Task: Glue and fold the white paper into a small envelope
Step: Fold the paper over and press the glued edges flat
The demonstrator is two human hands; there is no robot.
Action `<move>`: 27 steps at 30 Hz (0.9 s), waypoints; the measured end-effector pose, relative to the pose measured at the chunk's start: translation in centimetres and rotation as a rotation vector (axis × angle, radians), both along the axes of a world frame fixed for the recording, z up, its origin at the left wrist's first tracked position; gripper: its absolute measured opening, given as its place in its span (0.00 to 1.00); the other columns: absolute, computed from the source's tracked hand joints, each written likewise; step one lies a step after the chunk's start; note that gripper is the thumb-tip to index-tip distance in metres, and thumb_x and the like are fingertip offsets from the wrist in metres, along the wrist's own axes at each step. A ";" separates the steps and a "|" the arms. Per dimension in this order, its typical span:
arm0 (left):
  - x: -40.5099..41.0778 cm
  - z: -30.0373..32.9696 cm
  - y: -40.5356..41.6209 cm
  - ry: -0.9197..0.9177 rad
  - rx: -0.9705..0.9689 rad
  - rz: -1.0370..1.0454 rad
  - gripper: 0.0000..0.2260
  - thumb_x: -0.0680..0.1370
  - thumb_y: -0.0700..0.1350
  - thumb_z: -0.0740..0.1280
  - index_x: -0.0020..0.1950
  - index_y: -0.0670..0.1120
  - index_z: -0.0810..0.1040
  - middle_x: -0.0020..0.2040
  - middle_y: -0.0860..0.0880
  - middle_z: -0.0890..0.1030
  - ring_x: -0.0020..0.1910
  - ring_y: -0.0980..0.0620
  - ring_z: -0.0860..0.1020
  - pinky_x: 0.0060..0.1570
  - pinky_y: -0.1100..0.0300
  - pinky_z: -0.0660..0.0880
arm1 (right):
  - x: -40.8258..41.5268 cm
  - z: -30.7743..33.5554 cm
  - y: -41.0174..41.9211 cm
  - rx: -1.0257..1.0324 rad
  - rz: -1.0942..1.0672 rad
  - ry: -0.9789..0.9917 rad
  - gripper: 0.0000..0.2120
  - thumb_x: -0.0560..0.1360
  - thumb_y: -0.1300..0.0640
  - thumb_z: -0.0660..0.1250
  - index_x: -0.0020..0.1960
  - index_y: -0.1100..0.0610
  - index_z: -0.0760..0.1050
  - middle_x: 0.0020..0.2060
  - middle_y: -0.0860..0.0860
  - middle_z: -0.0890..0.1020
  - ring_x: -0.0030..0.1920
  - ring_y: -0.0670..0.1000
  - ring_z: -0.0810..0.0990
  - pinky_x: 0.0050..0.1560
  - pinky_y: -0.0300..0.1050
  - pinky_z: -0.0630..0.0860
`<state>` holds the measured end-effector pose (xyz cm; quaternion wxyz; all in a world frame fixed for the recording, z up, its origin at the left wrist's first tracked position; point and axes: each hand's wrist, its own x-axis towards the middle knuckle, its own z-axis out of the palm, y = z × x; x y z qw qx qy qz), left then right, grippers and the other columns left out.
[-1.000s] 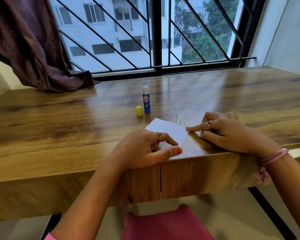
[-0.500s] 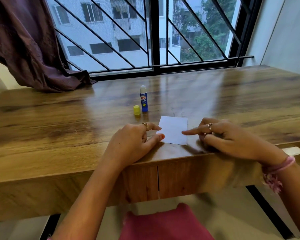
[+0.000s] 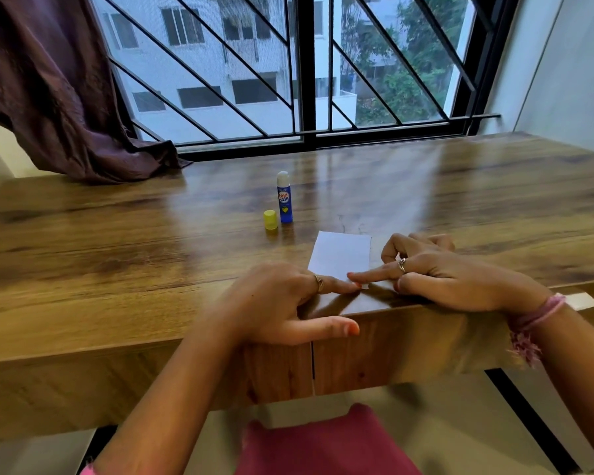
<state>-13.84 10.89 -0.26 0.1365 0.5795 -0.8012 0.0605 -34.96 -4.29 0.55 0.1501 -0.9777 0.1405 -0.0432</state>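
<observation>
Wooden table point(image 3: 117, 269) across mid-frame; purple curtain point(image 3: 48, 90) at upper left; barred window point(image 3: 306, 63) along the top; wall point(image 3: 570, 63) at upper right.

Soft daylight enters through the window point(image 3: 306, 63) at twelve o'clock, glaring on the tabletop point(image 3: 391, 186); edges bow and blur.

Glossy wood table point(image 3: 117, 255); matt white paper point(image 3: 340, 257); plastic glue stick point(image 3: 284, 200); draped cloth curtain point(image 3: 48, 97).
</observation>
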 end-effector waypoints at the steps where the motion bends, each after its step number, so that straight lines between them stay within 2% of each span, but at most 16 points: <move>1: 0.0 0.0 0.0 -0.002 0.002 0.003 0.28 0.72 0.73 0.51 0.66 0.62 0.72 0.23 0.54 0.66 0.25 0.56 0.69 0.27 0.68 0.63 | 0.0 -0.1 -0.1 -0.005 0.002 0.004 0.20 0.74 0.41 0.47 0.60 0.20 0.62 0.47 0.35 0.65 0.54 0.33 0.62 0.58 0.38 0.52; 4: -0.1 0.0 0.0 0.010 0.023 0.009 0.29 0.72 0.74 0.50 0.66 0.63 0.70 0.23 0.51 0.68 0.26 0.54 0.69 0.29 0.66 0.65 | 0.2 -0.3 -0.5 -0.050 -0.014 0.016 0.20 0.72 0.39 0.44 0.59 0.18 0.60 0.46 0.34 0.65 0.54 0.33 0.62 0.58 0.40 0.50; 8: -0.1 0.1 0.0 0.017 0.041 0.008 0.28 0.72 0.73 0.50 0.68 0.64 0.67 0.25 0.48 0.70 0.26 0.52 0.69 0.26 0.64 0.61 | 0.7 -0.1 -1.9 -0.121 -0.113 0.031 0.19 0.72 0.38 0.42 0.56 0.16 0.59 0.48 0.35 0.65 0.55 0.37 0.63 0.59 0.45 0.50; 12: -0.2 0.3 0.1 0.013 0.038 0.017 0.27 0.73 0.71 0.53 0.68 0.63 0.69 0.24 0.51 0.65 0.26 0.54 0.68 0.27 0.65 0.59 | 1.4 0.0 -3.4 -0.144 -0.211 0.016 0.19 0.71 0.40 0.43 0.52 0.15 0.60 0.47 0.37 0.68 0.54 0.39 0.65 0.49 0.44 0.49; 17: -0.3 0.4 0.1 0.011 0.040 0.024 0.26 0.73 0.71 0.54 0.67 0.63 0.69 0.24 0.51 0.64 0.27 0.53 0.68 0.27 0.66 0.58 | 2.0 -0.3 -4.6 -0.156 -0.293 -0.035 0.20 0.71 0.40 0.42 0.50 0.16 0.62 0.46 0.40 0.70 0.55 0.42 0.67 0.45 0.47 0.50; 20: -0.3 0.3 0.1 0.012 0.031 0.025 0.26 0.73 0.72 0.52 0.67 0.63 0.69 0.24 0.51 0.65 0.27 0.54 0.69 0.27 0.66 0.58 | 2.3 -0.4 -4.7 -0.132 -0.302 -0.038 0.19 0.71 0.39 0.42 0.50 0.16 0.63 0.46 0.39 0.69 0.55 0.42 0.67 0.49 0.47 0.52; 23: -0.2 0.2 0.1 0.015 0.026 0.020 0.27 0.73 0.72 0.51 0.67 0.63 0.69 0.24 0.51 0.66 0.26 0.55 0.68 0.27 0.66 0.58 | 2.2 -0.4 -4.4 -0.049 -0.291 -0.050 0.20 0.72 0.40 0.41 0.56 0.20 0.62 0.46 0.38 0.69 0.57 0.43 0.67 0.51 0.46 0.52; 27: -0.2 0.1 0.2 0.020 0.020 0.019 0.27 0.73 0.72 0.52 0.67 0.63 0.69 0.23 0.52 0.65 0.26 0.57 0.68 0.27 0.66 0.57 | 1.6 0.3 -3.3 0.074 -0.202 -0.110 0.22 0.73 0.42 0.43 0.62 0.20 0.59 0.48 0.38 0.70 0.58 0.41 0.67 0.61 0.46 0.54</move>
